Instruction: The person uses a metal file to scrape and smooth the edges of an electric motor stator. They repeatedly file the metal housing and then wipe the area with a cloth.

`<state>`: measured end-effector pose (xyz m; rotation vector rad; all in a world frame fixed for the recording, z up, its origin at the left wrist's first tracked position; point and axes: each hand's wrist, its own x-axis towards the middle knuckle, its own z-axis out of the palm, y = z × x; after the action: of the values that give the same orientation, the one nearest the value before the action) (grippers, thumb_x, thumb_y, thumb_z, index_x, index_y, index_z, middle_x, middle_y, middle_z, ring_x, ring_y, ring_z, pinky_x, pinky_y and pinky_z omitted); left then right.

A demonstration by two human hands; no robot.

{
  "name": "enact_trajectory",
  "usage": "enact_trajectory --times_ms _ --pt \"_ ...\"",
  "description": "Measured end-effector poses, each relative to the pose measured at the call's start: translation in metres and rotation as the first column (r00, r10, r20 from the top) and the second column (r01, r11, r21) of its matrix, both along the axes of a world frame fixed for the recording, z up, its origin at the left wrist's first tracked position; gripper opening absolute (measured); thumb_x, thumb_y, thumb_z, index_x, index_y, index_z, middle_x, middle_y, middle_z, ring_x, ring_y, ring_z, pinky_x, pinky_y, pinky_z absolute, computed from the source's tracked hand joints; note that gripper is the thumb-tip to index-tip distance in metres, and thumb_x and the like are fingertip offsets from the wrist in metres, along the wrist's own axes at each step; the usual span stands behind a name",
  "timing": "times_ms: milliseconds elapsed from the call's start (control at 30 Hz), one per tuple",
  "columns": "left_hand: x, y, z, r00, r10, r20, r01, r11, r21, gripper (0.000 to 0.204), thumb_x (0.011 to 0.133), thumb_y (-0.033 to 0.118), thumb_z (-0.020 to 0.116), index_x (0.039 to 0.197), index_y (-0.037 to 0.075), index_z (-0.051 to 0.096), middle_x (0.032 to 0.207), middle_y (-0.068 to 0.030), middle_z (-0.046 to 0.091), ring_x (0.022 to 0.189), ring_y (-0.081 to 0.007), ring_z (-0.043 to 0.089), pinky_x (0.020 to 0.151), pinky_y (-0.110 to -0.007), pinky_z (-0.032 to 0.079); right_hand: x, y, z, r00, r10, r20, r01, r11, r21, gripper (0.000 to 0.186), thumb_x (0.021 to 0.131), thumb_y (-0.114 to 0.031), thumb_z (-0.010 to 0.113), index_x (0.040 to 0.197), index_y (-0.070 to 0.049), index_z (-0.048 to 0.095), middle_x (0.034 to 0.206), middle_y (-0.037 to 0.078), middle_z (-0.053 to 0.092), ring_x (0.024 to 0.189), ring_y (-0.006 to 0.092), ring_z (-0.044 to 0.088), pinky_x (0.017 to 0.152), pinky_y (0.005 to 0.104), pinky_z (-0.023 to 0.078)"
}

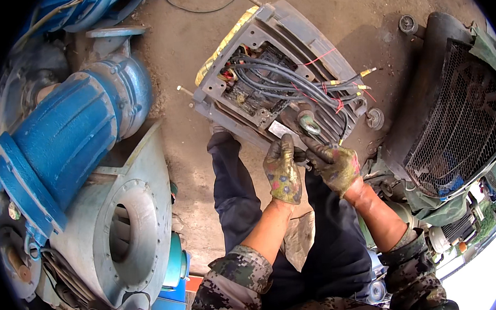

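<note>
In front of my legs both hands meet, in stained, flower-patterned work gloves. My left hand (282, 171) is closed with thumb and fingers pinched together. My right hand (336, 164) is closed too, its fingertips meeting the left's around a small dark piece I cannot make out. Just beyond them lies a grey finned motor housing (323, 61) with an open connection box (253, 76). A bundle of thick black cables (288, 73) comes out of the box, tied with red string, with yellow-marked ends. A metal lifting eye (309, 123) sits near my fingertips.
At the left stand a large blue motor pump (63, 140) and a grey round-flanged casing (129, 240). A dark cylindrical housing with a mesh screen (460, 115) lies at the right. A small round metal part (375, 119) rests on the dirt floor; a thin cable (207, 10) runs farther back.
</note>
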<state>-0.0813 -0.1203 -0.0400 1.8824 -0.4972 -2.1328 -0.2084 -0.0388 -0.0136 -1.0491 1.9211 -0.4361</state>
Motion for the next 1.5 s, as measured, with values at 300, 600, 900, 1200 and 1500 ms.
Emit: enact_trajectory --times_ms 300,600,900,1200,1500 --pt "-0.016 -0.005 -0.009 0.972 0.233 -0.026 -0.234 0.97 -0.064 0.025 0.107 0.03 0.063 0.104 0.006 0.069 0.086 0.0 0.068 0.074 -0.0092 0.061 0.067 -0.027 0.048 -0.021 -0.026 -0.011 0.991 0.125 0.056 -0.125 0.992 -0.006 0.041 0.09 -0.02 0.07 0.131 -0.02 0.071 0.09 0.019 0.071 0.081 0.0399 0.069 0.071 0.0479 0.055" --pt "-0.034 0.01 -0.009 0.945 0.319 0.075 -0.315 0.947 -0.057 0.025 0.105 0.028 0.066 0.088 0.01 0.062 0.075 0.0034 0.058 0.056 -0.005 0.048 0.048 -0.023 0.038 -0.028 -0.023 -0.013 0.981 0.196 0.011 -0.196 0.98 0.038 0.047 0.088 -0.02 0.068 0.135 -0.025 0.068 0.089 0.012 0.075 0.076 0.0355 0.072 0.069 0.0466 0.058" --pt "-0.027 0.0 -0.008 0.949 0.311 0.055 -0.303 0.944 -0.128 0.025 0.107 0.029 0.063 0.091 0.009 0.064 0.078 0.0024 0.062 0.067 -0.0067 0.054 0.059 -0.024 0.043 -0.012 -0.014 -0.03 0.988 0.154 0.023 -0.152 0.985 -0.078 0.061 0.088 -0.016 0.067 0.147 -0.031 0.059 0.102 0.012 0.075 0.083 0.0333 0.073 0.072 0.044 0.058" --pt "-0.012 -0.007 -0.012 0.975 0.217 0.055 -0.204 0.961 -0.188 0.031 0.107 0.033 0.061 0.09 0.007 0.066 0.076 0.0021 0.062 0.064 -0.0082 0.054 0.061 -0.025 0.045 -0.002 -0.025 -0.031 0.987 0.155 -0.04 -0.16 0.969 -0.188 0.059 0.087 -0.016 0.066 0.145 -0.027 0.06 0.088 0.01 0.074 0.075 0.0306 0.073 0.063 0.0432 0.056" --pt "0.008 -0.005 -0.027 0.942 0.335 0.023 -0.33 0.935 -0.134 0.03 0.109 0.033 0.057 0.098 0.007 0.067 0.085 -0.0005 0.067 0.073 -0.0105 0.059 0.073 -0.029 0.049 0.015 -0.044 -0.035 0.939 0.342 -0.034 -0.342 0.94 -0.008 0.054 0.091 -0.016 0.063 0.144 -0.024 0.061 0.114 0.01 0.076 0.096 0.0302 0.075 0.082 0.0428 0.06"
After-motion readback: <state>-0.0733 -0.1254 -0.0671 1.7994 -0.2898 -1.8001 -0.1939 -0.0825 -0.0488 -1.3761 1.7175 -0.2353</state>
